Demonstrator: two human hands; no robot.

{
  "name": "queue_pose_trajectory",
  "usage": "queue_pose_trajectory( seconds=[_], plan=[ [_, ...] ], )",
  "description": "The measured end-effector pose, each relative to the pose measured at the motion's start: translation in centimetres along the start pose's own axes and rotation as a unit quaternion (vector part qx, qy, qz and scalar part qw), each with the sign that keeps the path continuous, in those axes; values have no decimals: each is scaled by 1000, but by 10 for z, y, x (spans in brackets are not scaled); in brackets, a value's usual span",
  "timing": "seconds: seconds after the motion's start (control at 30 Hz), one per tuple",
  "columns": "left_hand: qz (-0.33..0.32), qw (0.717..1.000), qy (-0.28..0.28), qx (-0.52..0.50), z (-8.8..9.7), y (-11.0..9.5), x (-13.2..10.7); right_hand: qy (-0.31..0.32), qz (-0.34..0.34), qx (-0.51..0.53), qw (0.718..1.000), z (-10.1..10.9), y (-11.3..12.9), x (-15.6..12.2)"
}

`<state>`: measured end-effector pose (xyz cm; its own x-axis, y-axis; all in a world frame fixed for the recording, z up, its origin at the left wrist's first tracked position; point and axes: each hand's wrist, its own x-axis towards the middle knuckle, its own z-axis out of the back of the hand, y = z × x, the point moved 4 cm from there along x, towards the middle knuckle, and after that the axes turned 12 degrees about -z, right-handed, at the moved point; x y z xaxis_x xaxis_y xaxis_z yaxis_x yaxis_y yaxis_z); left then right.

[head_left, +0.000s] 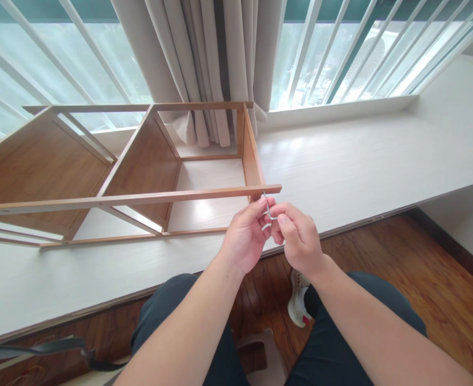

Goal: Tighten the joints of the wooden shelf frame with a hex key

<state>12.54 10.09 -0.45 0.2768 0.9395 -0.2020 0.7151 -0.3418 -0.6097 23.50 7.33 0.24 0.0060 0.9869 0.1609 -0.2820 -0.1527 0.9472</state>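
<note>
A light wooden shelf frame (148, 198) lies on its side on the white window ledge (361, 161). Both my hands meet just below the right end of its front rail (220, 192). My left hand (244, 236) and my right hand (296, 236) are closed together on a small bent metal hex key (267, 210). The key's upper end points up at the underside of the rail near its right tip. My fingers hide most of the key.
Grey curtains (212, 59) hang behind the frame in front of barred windows. Below the ledge lies wooden floor (429, 279). My knees in dark trousers and a white shoe (298, 300) show there, with a dark strap (39, 348) at the lower left.
</note>
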Motion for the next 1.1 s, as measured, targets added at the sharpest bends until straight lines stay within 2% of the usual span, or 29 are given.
queue_pose_trajectory(
  seconds=[1.1],
  plan=[
    [-2, 1000, -8, -20, -1, 1, 1, -4, 7, -2, 1000, 0, 0, 1]
  ],
)
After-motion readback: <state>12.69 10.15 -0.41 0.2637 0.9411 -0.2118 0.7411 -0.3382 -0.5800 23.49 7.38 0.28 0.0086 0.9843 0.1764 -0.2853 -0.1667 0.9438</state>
